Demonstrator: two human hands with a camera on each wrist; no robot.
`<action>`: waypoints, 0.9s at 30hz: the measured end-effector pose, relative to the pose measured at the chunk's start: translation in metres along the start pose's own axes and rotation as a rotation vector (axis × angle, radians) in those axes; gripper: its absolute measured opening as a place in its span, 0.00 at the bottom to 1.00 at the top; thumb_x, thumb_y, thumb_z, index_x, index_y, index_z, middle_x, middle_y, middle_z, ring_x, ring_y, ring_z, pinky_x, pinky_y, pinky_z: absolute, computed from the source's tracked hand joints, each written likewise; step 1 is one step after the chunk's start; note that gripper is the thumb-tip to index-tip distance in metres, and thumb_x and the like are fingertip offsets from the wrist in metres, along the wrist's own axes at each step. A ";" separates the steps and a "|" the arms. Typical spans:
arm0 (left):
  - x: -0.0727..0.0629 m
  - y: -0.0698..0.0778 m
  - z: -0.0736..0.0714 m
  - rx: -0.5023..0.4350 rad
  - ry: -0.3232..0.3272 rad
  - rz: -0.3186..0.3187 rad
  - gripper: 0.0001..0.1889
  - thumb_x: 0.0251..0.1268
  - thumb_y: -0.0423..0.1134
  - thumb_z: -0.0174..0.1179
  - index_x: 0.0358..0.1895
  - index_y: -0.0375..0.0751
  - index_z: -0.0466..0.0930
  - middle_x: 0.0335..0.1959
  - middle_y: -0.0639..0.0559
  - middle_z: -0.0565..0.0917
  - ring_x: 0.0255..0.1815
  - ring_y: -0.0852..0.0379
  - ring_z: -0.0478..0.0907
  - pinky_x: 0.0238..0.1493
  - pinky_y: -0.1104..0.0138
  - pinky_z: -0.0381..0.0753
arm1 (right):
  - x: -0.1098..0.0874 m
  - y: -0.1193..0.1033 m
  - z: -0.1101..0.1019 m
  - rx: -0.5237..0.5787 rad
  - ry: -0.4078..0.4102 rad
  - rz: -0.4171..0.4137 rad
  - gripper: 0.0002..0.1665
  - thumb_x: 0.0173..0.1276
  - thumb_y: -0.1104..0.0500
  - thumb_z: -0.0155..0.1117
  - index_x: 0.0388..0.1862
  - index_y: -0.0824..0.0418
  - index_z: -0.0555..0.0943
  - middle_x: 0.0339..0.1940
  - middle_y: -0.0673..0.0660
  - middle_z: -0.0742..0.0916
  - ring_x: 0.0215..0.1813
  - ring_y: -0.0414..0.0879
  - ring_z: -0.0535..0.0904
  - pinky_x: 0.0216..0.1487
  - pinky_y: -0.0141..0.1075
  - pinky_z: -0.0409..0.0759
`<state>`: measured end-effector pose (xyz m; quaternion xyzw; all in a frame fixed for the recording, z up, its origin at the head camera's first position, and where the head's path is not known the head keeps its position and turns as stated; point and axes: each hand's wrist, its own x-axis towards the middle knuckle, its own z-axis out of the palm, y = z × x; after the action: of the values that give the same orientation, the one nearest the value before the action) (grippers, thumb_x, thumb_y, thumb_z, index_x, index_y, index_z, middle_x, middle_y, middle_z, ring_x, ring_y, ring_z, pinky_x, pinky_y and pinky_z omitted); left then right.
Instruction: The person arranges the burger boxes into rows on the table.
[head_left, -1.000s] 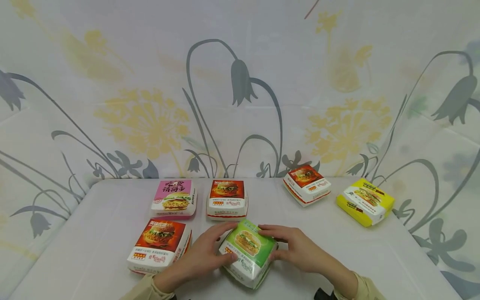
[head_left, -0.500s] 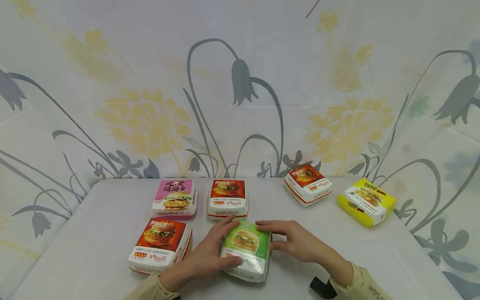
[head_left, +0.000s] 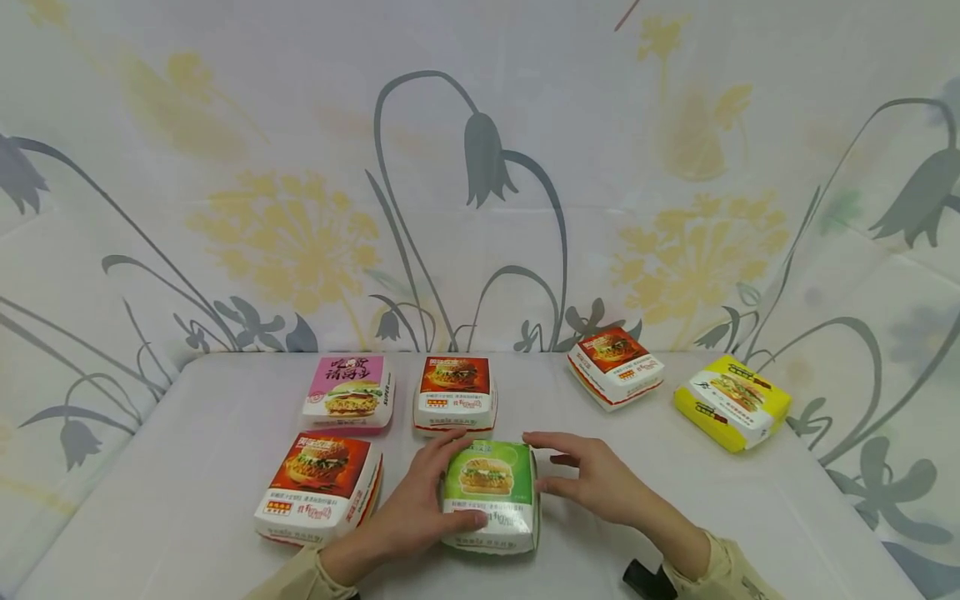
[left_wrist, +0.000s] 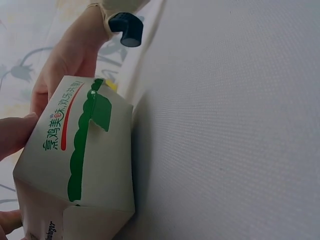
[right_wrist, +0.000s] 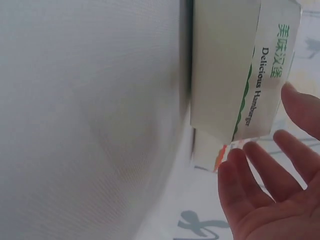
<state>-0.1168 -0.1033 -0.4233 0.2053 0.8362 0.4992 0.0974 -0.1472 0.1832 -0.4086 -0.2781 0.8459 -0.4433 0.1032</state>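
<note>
A green-and-white burger box (head_left: 491, 500) sits on the white table, its front edge now nearly square to me. My left hand (head_left: 412, 504) lies along its left side, with the thumb on the lid and the fingers reaching to the far left corner. In the left wrist view, that thumb (left_wrist: 17, 135) touches the lid's edge. Beside the right side of the box is my right hand (head_left: 592, 479), fingers spread loosely. The right wrist view shows the right hand's fingers (right_wrist: 272, 172) near the box's corner, holding nothing.
Red-and-white burger boxes stand front left (head_left: 318, 487), directly behind the green one (head_left: 454, 396), and at the back right (head_left: 615, 367). A pink burger box (head_left: 348, 392) is back left; a yellow one (head_left: 733, 402) is far right. Flower-printed cloth (head_left: 480, 250) hangs behind the table.
The green burger box has turned from a slant to nearly straight. My right hand has eased off its lid to its right side, while the left hand stays against it.
</note>
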 end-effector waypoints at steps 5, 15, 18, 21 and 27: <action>-0.001 0.001 0.001 0.019 0.057 0.004 0.48 0.50 0.56 0.74 0.75 0.47 0.63 0.77 0.51 0.56 0.76 0.44 0.52 0.70 0.39 0.52 | -0.005 -0.004 0.004 0.025 0.020 0.006 0.39 0.62 0.51 0.75 0.71 0.55 0.73 0.70 0.56 0.76 0.69 0.55 0.71 0.62 0.46 0.76; -0.004 0.000 -0.004 0.046 0.093 0.028 0.47 0.49 0.53 0.75 0.73 0.41 0.65 0.76 0.49 0.58 0.75 0.42 0.52 0.69 0.38 0.52 | -0.008 -0.016 0.016 -0.014 -0.006 -0.036 0.52 0.56 0.43 0.78 0.76 0.57 0.66 0.77 0.60 0.67 0.75 0.58 0.63 0.64 0.49 0.73; -0.007 0.000 -0.005 0.064 0.092 0.012 0.48 0.49 0.55 0.75 0.73 0.41 0.65 0.77 0.50 0.58 0.75 0.43 0.52 0.69 0.38 0.53 | -0.007 -0.019 0.019 -0.031 -0.031 -0.040 0.53 0.56 0.42 0.77 0.76 0.57 0.65 0.77 0.60 0.66 0.75 0.57 0.63 0.64 0.48 0.73; -0.008 0.001 -0.005 0.099 0.118 0.006 0.49 0.47 0.56 0.75 0.73 0.42 0.65 0.76 0.49 0.60 0.74 0.43 0.54 0.68 0.38 0.55 | -0.006 -0.021 0.021 -0.043 -0.043 -0.038 0.53 0.56 0.42 0.77 0.76 0.58 0.65 0.77 0.59 0.66 0.75 0.56 0.63 0.64 0.47 0.73; -0.010 0.001 -0.005 0.171 0.195 0.001 0.48 0.44 0.56 0.76 0.71 0.43 0.69 0.74 0.47 0.63 0.72 0.41 0.57 0.69 0.38 0.51 | -0.002 -0.022 0.024 -0.061 -0.036 -0.048 0.53 0.56 0.41 0.77 0.75 0.59 0.66 0.77 0.58 0.67 0.74 0.55 0.64 0.63 0.45 0.74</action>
<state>-0.1100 -0.1114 -0.4207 0.1638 0.8811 0.4437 -0.0022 -0.1269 0.1578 -0.4056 -0.3092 0.8500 -0.4147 0.0995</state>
